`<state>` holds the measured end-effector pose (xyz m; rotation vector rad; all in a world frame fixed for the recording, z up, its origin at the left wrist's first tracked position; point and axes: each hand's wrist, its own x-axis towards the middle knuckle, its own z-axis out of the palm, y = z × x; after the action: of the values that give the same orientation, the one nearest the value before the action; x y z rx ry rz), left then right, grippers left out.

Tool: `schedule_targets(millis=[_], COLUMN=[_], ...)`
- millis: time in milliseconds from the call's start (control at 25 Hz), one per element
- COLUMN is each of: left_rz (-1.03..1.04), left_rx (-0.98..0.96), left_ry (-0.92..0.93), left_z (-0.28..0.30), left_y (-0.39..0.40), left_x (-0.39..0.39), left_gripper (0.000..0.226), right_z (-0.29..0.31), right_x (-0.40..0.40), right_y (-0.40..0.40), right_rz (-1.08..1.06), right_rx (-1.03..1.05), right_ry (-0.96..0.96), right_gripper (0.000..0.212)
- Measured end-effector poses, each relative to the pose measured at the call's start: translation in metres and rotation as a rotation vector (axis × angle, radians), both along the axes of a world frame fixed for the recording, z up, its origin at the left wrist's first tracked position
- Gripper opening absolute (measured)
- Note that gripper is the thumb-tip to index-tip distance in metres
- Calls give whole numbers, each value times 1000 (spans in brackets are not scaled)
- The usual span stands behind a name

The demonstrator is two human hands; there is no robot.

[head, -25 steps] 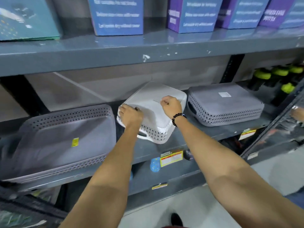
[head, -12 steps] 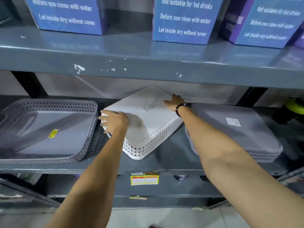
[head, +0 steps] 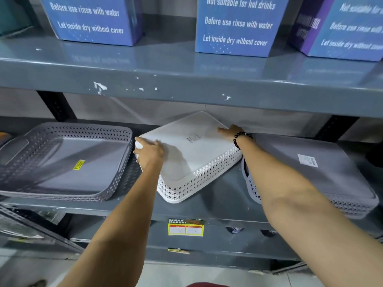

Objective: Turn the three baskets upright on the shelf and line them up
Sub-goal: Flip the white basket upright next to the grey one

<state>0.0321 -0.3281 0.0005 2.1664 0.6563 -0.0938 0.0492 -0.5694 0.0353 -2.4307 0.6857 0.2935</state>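
Observation:
A white perforated basket [head: 192, 156] lies upside down and skewed in the middle of the grey shelf [head: 219, 204]. My left hand [head: 150, 153] grips its left corner. My right hand [head: 231, 132], with a black bead bracelet, presses on its far right edge. A grey basket [head: 64, 162] stands upright at the left, a yellow sticker inside it. Another grey basket [head: 323, 175] lies upside down at the right, with a white label on its bottom; my right forearm crosses over its left end.
The shelf board above [head: 186, 79] hangs low over the baskets and carries blue boxes [head: 236, 25]. A dark upright post [head: 335, 127] stands behind the right basket. A yellow price tag [head: 185, 227] sits on the shelf's front edge. Floor shows below.
The view has settled closer to the shelf. My left hand has moved further onto the white basket's left corner, and my right hand stays at its far right edge. The basket remains upside down.

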Motion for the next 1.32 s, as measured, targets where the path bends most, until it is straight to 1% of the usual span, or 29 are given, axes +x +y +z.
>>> schedule_targets(millis=[120, 200, 280, 360, 440, 480, 560, 640, 680, 720, 800, 840, 960, 1040, 1120, 1200, 1240, 1320], left_rz=[-2, -11, -46, -54, -17, 14, 26, 55, 87, 120, 193, 217, 200, 153, 81, 4, -23, -63], left_rx=[-2, -11, -19, -87, -266, -381, -585, -733, -776, -787, -738, -678, -435, -327, -210, -64, 10, 124], left_ry=[-45, -96, -186, -332, -495, -553, -584, -579, -579, -582, -538, -489, -326, -283, -253, -222, -201, -162], left_z=[8, 16, 27, 40, 55, 63, 77, 87, 90, 91, 86, 82, 70, 64, 61, 57, 54, 47], left_y=[6, 8, 9, 11, 15, 17, 25, 35, 40, 43, 51, 54, 64, 71, 78, 85, 87, 89], left_x=[0, 1, 1, 1, -2, -3, -2, -2, -3, -7, -18, -28, -51, -56, -58, -58, -58, -58], left_gripper=[74, 76, 74, 70, 63, 59, 54, 49, 46, 45, 48, 51, 55, 51, 45, 35, 29, 23], right_z=[4, 13, 22, 31, 34, 35, 28, 13, -1, -3, 18, 20, 5, -16, -32, -14, -10, -13], right_x=[-8, -13, -20, -26, -35, -41, -53, -61, -57, -64, -100, -111, -124, -113, -106, -123, -131, -136], right_y=[0, 2, 4, 2, 1, 1, 3, 0, -8, -8, 15, 17, 18, 4, -8, 11, 20, 25], right_rz=[-78, -140, -200, -311, -461, -525, -625, -700, -726, -744, -749, -734, -624, -560, -556, -497, -451, -425], right_rx=[54, 46, 44, 92, 246, 370, 681, 892, 973, 1027, 1055, 1037, 1036, 949, 786, 565, 456, 344], right_ry=[-48, -89, -114, -186, -304, -372, -508, -621, -681, -695, -650, -623, -553, -500, -431, -328, -327, -273], right_gripper=[68, 68, 69, 72, 71, 68, 61, 55, 59, 68, 78, 76, 53, 40, 36, 29, 34, 49])
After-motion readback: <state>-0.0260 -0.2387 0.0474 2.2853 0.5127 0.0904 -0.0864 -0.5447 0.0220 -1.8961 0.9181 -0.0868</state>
